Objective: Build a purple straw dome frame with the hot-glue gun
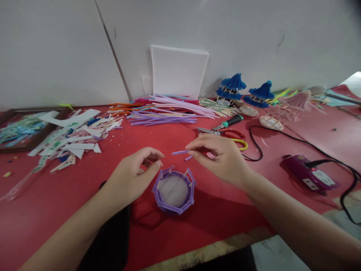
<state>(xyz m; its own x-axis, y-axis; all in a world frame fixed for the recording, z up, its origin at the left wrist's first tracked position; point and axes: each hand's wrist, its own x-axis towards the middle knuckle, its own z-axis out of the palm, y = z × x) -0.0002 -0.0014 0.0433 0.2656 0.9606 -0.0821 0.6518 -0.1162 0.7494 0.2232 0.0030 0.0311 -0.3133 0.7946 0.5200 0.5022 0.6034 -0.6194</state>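
Note:
My right hand (218, 154) pinches one end of a short purple pipe cleaner piece (179, 153), which points left. Just below it, another short purple piece (188, 158) lies on the red table. Between and below my hands stands a small many-sided purple frame (172, 208) with short pale posts and a whitish round base; its far side shows a gap in the rim. My left hand (138, 169) hovers at the frame's upper left, fingers curled, thumb and index tips slightly apart with nothing visible between them.
Bundles of long coloured pipe cleaners (175, 109) lie before a stack of white paper (179, 71). Scissors (239, 143) and a green-black cutter (229, 122) rest behind my right hand. Blue-roofed models (232, 84), a corded purple power strip (307, 173), scraps (81, 141) and a black object (113, 237) surround the work.

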